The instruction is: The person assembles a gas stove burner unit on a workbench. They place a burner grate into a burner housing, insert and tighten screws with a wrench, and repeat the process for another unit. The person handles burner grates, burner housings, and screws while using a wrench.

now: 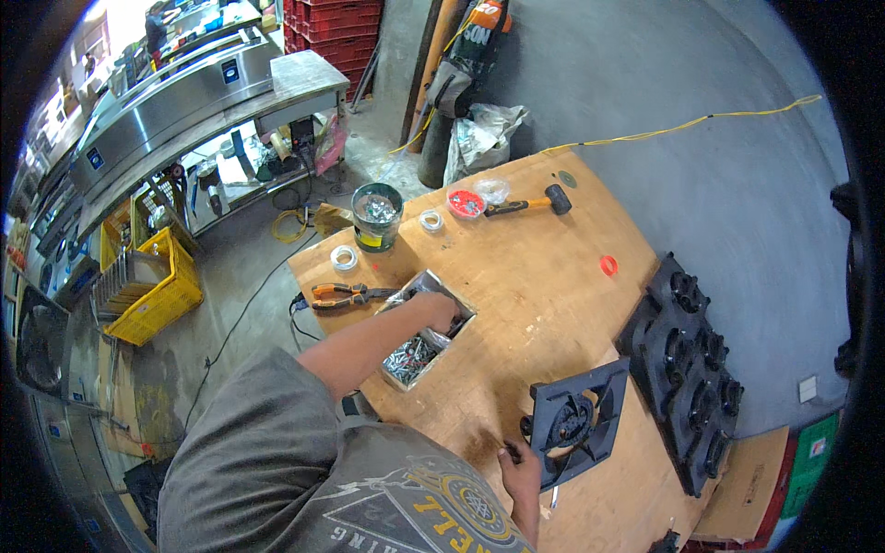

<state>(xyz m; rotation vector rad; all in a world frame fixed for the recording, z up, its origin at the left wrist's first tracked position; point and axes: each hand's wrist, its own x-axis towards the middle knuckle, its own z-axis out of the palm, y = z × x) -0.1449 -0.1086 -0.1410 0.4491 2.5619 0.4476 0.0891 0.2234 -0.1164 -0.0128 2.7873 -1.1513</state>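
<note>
My left hand (437, 313) reaches down into the far part of an open divided box (464, 324); its fingers are hidden among the contents. Many small screws (408, 359) fill the box's near compartment. My right hand (522, 472) is closed at the near left edge of a black square burner frame (601, 419), which has a round burner (572, 419) in its middle. A small dark piece shows at the right fingertips, too unclear to name. Beside the box lie orange-handled pliers (339, 296).
On the wooden table (544, 276) stand a dark bucket of small metal parts (377, 210), two white rolls (344, 258), a tub of red pieces (466, 204) and a mallet (558, 199). A black multi-burner assembly (687, 369) leans at the right edge. A yellow crate (166, 293) sits on the floor.
</note>
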